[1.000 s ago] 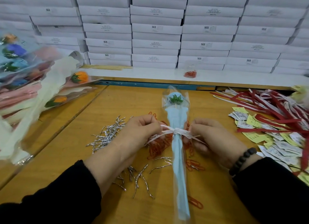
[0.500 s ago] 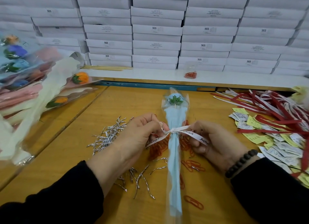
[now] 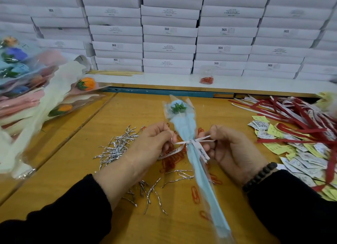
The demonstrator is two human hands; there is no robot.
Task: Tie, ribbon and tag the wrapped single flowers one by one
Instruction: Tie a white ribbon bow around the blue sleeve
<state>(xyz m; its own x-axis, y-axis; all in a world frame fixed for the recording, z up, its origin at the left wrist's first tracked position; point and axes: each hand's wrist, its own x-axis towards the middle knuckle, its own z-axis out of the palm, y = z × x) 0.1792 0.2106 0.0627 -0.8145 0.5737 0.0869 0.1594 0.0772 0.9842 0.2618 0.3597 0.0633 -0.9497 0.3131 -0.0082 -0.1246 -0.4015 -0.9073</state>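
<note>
A: What's changed at the near desk [image 3: 73,171]?
B: The ribbon [image 3: 189,142] on the blue flower [image 3: 184,123] now shows loops; a second ago only flat tails. The left hand [image 3: 151,143] pinches one loop, the right hand [image 3: 231,149] the other, so the bow looks nearly tight. Tagging remains.
A: Containers?
B: Farther back, a clear bag [image 3: 207,76] of red clips on the ledge; behind it, closed white boxes [image 3: 169,32], contents unseen.

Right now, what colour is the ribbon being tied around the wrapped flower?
White with small dark print, on the thin ribbon knotted round the pale blue wrapped flower; head view shows it.
</note>
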